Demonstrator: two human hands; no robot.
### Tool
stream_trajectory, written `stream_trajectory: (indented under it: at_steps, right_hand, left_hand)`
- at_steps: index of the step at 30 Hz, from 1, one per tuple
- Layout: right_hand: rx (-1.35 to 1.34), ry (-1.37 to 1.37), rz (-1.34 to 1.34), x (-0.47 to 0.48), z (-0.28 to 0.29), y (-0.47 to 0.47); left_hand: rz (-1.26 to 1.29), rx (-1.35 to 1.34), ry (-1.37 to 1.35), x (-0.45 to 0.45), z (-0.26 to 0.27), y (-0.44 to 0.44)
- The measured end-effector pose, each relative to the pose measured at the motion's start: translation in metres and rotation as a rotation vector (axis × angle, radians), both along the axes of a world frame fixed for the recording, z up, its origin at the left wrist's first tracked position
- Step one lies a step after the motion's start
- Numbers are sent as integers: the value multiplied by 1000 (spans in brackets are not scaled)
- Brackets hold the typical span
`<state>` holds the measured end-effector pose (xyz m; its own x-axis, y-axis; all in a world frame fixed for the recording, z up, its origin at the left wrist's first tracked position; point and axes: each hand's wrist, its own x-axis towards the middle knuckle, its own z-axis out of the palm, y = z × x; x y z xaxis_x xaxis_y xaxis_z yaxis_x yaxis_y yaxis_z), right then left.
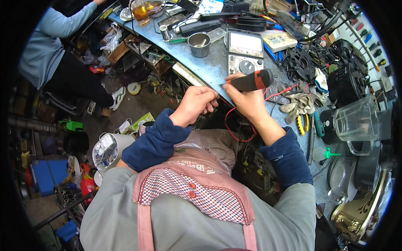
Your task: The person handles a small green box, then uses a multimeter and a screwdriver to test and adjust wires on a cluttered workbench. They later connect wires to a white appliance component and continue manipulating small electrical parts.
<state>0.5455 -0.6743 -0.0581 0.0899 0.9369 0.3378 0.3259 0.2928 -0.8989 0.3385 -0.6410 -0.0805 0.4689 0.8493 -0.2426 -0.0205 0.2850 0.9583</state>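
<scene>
My right hand [248, 100] grips a thick black tool handle with orange-red bands [251, 80], perhaps a screwdriver. The handle's butt points right, and its working end is hidden by my fingers. Left of it, over the bench's front edge, my left hand [198, 102] has thumb and forefinger pinched together. Whether something small sits between those fingers cannot be made out. Just beyond my right hand lies an analog multimeter [246, 51] with a worn face and a round dial. A red test lead [226, 120] loops from the bench down below my right wrist.
On the blue bench [176, 51] stand a metal cup [199, 45] and a glass jar of amber liquid [140, 14]. Gloves [300, 105], yellow-handled pliers [301, 124] and a clear blender jug [356, 120] lie to the right. Another person [47, 47] is at the far left.
</scene>
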Motion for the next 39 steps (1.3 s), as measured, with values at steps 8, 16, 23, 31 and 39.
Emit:
stream_trajectory:
  at_steps: [8, 16, 23, 31, 39]
  right_hand:
    - [-89, 67, 0, 2, 9, -3]
    - [-83, 129, -48, 4, 11, 0]
    - [-134, 127, -64, 0, 6, 0]
    - [-56, 96, -121, 0, 9, -1]
    - [-101, 42, -10, 3, 8, -1]
  left_hand:
    - [26, 6, 1, 2, 1, 0]
    - [20, 96, 67, 2, 1, 8]
    - [-2, 264, 175, 2, 2, 16]
    - [-5, 353, 256, 3, 1, 21]
    - [-6, -85, 34, -4, 14, 5]
